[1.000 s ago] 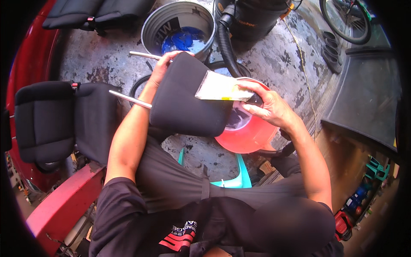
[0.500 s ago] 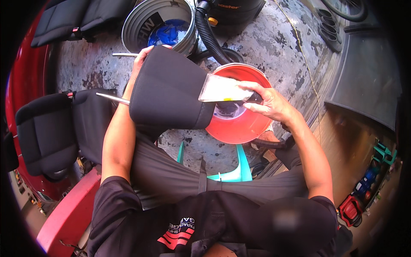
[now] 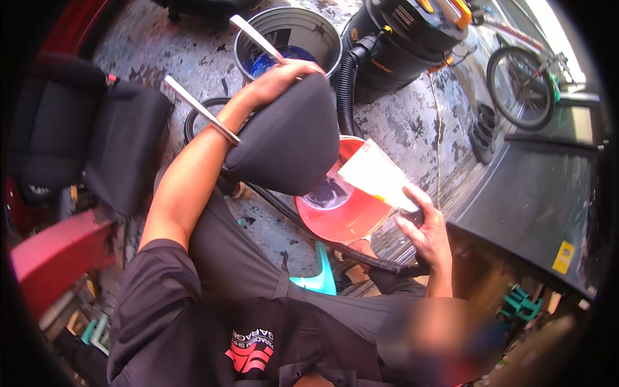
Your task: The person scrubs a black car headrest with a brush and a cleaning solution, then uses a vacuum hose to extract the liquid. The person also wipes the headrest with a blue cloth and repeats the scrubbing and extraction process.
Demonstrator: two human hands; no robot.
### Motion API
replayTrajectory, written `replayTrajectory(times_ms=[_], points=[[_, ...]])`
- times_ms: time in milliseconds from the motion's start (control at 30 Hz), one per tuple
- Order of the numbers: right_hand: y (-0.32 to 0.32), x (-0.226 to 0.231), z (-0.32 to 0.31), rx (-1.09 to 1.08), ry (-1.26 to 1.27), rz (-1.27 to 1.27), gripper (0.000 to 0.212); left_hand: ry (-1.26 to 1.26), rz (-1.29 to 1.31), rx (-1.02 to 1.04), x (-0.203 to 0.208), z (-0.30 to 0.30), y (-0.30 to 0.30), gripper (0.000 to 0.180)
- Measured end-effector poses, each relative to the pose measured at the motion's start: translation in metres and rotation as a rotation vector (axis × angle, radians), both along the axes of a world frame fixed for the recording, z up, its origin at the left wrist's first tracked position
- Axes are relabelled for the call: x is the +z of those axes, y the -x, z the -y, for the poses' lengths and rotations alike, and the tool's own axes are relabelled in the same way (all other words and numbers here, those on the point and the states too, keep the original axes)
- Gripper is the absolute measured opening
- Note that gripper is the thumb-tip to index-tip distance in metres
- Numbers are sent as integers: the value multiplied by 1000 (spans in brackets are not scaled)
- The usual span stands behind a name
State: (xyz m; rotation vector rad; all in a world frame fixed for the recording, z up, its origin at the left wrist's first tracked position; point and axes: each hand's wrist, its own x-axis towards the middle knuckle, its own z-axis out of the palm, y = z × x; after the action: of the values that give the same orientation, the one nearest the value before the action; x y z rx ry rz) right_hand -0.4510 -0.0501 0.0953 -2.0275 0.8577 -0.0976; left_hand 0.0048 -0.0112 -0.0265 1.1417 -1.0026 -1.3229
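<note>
A dark grey fabric headrest (image 3: pixel 290 138) with two metal posts is held by my left hand (image 3: pixel 284 80), fingers wrapped over its far end. The posts point to the upper left, and one crosses beside my left wrist. My right hand (image 3: pixel 429 232) is closed around the dark handle end of a clear, flat vacuum nozzle (image 3: pixel 374 174), which shines white in the light. The nozzle's wide end lies right by the headrest's edge; whether they touch I cannot tell. Below both is a red bucket (image 3: pixel 342 222) with cloudy liquid and something dark inside.
A grey bucket (image 3: pixel 329 32) holding blue material stands beyond the headrest. Beside it is a black vacuum (image 3: pixel 400 48) with a ribbed hose (image 3: pixel 346 90). Black car seats (image 3: pixel 129 138) are at left. A bicycle (image 3: pixel 522 84) and dark panel (image 3: pixel 516 200) are at right.
The headrest has turned, its posts now pointing farther up and away. The nozzle has come off the headrest's lower right edge and tilted, its handle end now nearer me. The view has shifted too.
</note>
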Motion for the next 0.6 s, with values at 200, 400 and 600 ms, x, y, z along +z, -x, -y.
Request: replayTrajectory(times_ms=[200,400,600], points=[[-82,93,-38,171,89,-8,68,21,486,24,42,-10,51,37],[-113,147,-62,169,235,-168,69,18,630,31,58,-16,69,47],[-139,145,-82,214,282,-230,65,107,804,46,52,-15,82,56]])
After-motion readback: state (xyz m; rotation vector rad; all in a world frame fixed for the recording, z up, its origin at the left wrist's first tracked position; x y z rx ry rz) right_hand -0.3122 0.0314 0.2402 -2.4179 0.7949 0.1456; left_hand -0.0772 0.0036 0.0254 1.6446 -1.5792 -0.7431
